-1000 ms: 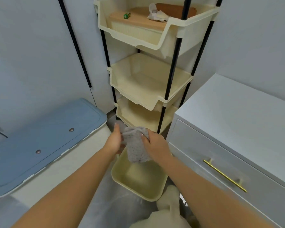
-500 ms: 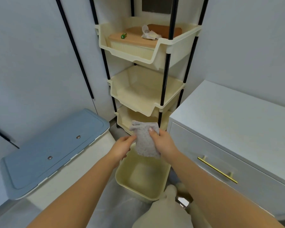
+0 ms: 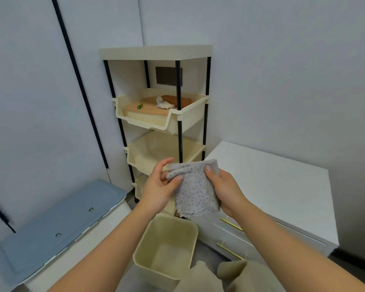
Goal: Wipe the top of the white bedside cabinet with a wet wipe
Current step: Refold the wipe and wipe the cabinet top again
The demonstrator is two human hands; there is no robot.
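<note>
A grey dotted wet wipe [image 3: 195, 189] hangs folded between both hands in the middle of the view. My left hand [image 3: 157, 187] pinches its upper left corner with thumb and fingertips. My right hand [image 3: 226, 189] grips its right edge, thumb on the front. The white bedside cabinet [image 3: 270, 182] stands to the right, its flat top bare, with gold drawer handles [image 3: 230, 224] on the front. The wipe is held in the air just left of the cabinet's near corner, not touching it.
A cream tiered shelf rack [image 3: 156, 123] with black poles stands behind the hands against the wall. A cream bin [image 3: 167, 249] sits open on the floor below them. A blue-lidded box [image 3: 57, 222] lies at the left.
Both hands have lifted the wipe up from above the bin. The view has tilted up, showing the rack's top. My left hand has taken hold of the wipe's corner again.
</note>
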